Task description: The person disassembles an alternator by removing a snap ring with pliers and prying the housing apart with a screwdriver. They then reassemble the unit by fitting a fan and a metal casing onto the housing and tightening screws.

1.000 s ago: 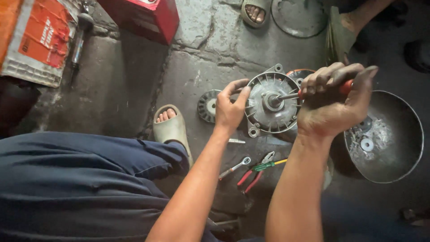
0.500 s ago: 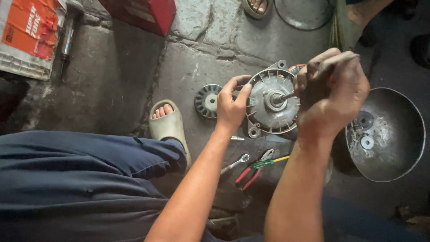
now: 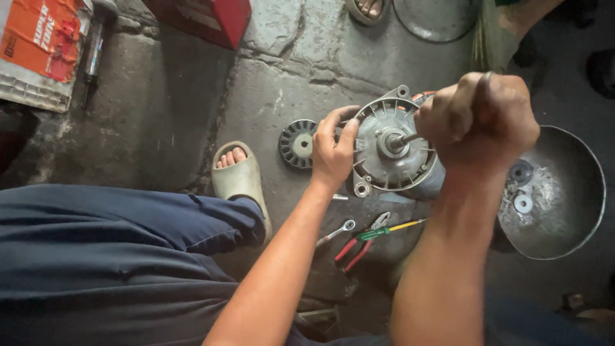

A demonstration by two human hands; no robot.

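Gripping: right hand (image 3: pixel 482 122) fisted on a tool shaft pointing left at the motor (image 3: pixel 392 154) hub.
Steadying: left hand (image 3: pixel 333 150), fingers curled on the motor's left rim.
Location: motor on the stone floor (image 3: pixel 288 70), beside a metal bowl (image 3: pixel 570 198).

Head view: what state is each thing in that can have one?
Motor housing: on the stone floor, shaft end facing up.
Left hand: gripping the housing's rim.
Right hand: fisted round a tool on the shaft; tool mostly hidden.
Finned disc: lying loose, flat beside the housing.
Pliers: lying unused, handles apart.
Metal bowl: upright, holding small washers.
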